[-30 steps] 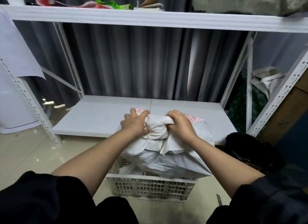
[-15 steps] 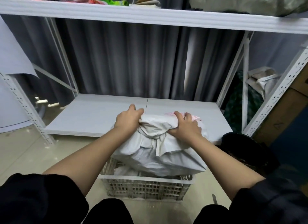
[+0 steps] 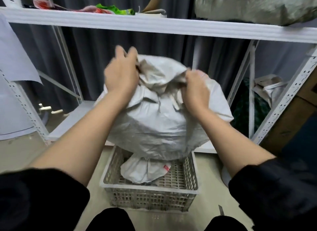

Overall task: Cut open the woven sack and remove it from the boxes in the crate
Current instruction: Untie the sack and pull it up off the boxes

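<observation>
A white woven sack [image 3: 159, 124], bulging with hidden contents, hangs lifted above a grey plastic crate [image 3: 151, 191] on the floor. My left hand [image 3: 121, 74] grips the bunched fabric at the sack's top left. My right hand [image 3: 195, 88] pinches the crumpled fabric at its top right. A second white woven bundle [image 3: 144, 169] with a small red mark lies inside the crate, under the lifted sack. No boxes show; the sack covers whatever is inside it.
A white metal rack stands right behind the crate, its low shelf [image 3: 75, 117] at sack level and its upper shelf [image 3: 154, 22] overhead with bags on it. A small blade-like tool [image 3: 221, 210] lies on the floor right of the crate. Cardboard boxes [image 3: 295, 114] stand at right.
Both hands have pulled the sack up out of the crate, well above its rim. The second bundle in the crate has come into view beneath it.
</observation>
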